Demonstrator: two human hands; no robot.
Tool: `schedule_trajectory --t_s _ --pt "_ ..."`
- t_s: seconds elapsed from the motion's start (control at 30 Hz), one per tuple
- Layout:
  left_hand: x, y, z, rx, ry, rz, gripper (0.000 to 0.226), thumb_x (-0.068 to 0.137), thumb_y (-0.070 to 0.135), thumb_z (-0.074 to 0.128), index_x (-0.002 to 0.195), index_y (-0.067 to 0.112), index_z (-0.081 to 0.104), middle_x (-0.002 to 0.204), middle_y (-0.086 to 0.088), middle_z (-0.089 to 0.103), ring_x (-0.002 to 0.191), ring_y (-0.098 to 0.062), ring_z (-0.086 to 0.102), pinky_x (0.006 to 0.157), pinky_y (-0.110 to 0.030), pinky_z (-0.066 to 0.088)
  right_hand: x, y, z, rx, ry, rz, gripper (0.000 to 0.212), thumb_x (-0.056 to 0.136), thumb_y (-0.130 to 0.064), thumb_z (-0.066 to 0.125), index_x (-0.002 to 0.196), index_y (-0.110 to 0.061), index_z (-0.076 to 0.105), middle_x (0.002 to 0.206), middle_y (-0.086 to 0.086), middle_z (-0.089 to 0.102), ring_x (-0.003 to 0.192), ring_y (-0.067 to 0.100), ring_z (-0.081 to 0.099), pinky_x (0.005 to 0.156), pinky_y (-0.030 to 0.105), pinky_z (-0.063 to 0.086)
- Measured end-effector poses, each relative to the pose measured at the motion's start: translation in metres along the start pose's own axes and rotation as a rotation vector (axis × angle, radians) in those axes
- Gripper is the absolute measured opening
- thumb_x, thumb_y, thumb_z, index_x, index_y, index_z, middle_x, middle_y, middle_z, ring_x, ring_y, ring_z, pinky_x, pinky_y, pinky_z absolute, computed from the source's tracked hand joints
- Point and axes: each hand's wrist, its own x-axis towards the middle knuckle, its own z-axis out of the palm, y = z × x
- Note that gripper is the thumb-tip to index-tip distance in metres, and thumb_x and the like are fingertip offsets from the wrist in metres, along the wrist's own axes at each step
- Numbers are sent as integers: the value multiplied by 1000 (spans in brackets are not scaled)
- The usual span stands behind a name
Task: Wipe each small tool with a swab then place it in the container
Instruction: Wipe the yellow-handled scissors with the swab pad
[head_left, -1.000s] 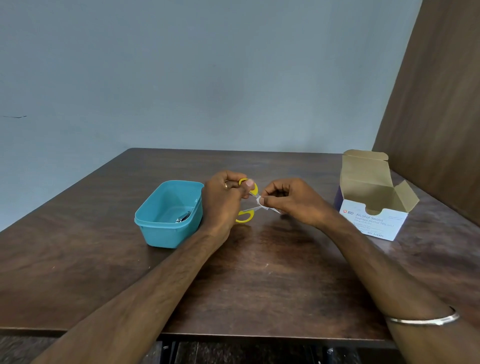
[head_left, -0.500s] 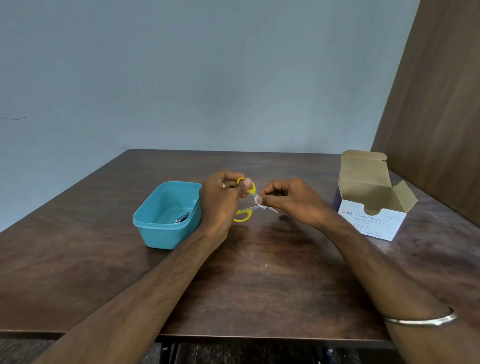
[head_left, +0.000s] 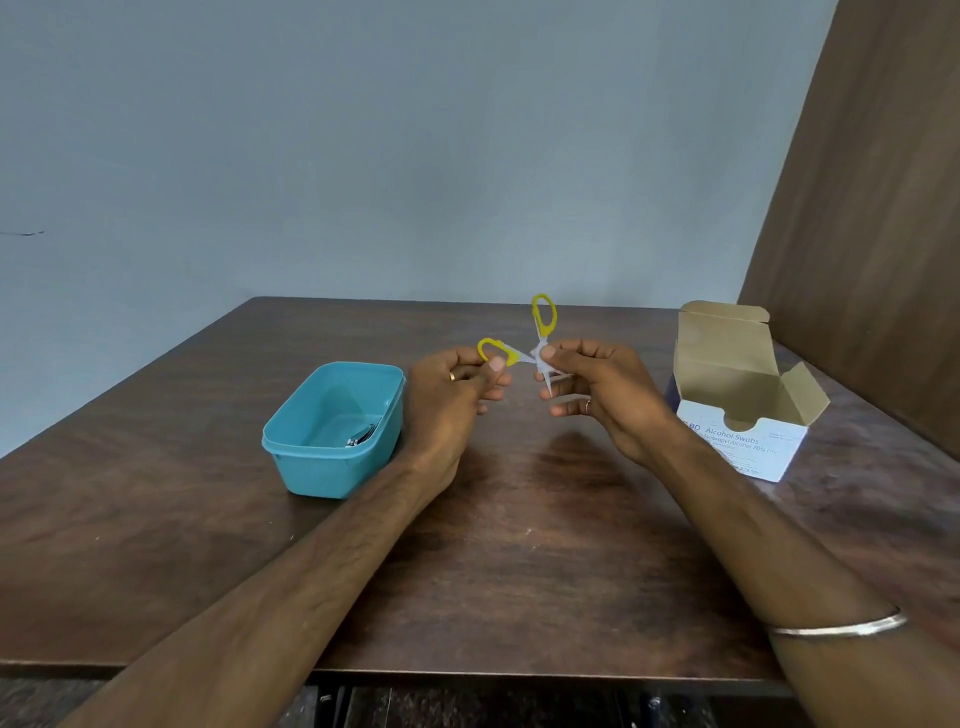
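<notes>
Yellow-handled scissors (head_left: 540, 340), splayed open above the table (head_left: 493, 571), are pinched by the left hand (head_left: 452, 395) at one loop and by the right hand (head_left: 597, 395) through a swab (head_left: 543, 364), where exposed blades could nick fingers short of the teal container (head_left: 332, 431).

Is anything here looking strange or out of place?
Nothing stands out. The scissors are spread wide open between both hands, the container sits upright, and the swab box stands with its flaps open.
</notes>
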Motion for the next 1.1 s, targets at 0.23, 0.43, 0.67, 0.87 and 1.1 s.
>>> schedule_trajectory --t_s 0.23,0.43,0.67,0.87,1.1 --pt "1 3 1 -94 22 0 8 92 17 65 98 11 67 86 -5 75 77 -17 74 68 -30 59 -2 3 0 -112 -45 21 9 90 -20 72 96 -13 75 86 8 73 72 18 70 60 34 55" --pt "5 2 2 -135 83 44 3 93 14 64 92 12 66 85 -15 74 76 -24 74 61 -29 57 2 2 -8 -175 44 22 4 92 -14 70 89 -13 73 83 11 71 70 18 67 58 33 56" --pt "5 0 1 -73 103 88 6 92 16 65 88 19 66 81 -7 74 75 -19 74 61 -31 55 5 -2 -13 6 281 -43 6 93 -14 69 88 -11 69 85 11 69 70 21 70 58 35 62" --pt "0 3 3 16 56 123 8 92 13 65 88 19 69 76 -2 75 69 -14 74 62 -33 56 -3 -8 -1 -146 180 -165 3 86 -19 76 88 -20 78 78 -3 67 61 6 50 59 28 49" --pt "-4 4 3 59 -7 162 6 91 13 66 94 15 71 77 2 76 69 -13 74 57 -28 57 -10 -9 8 -207 -28 -202 12 87 -12 75 81 -23 76 70 -9 72 58 2 56 58 20 46"
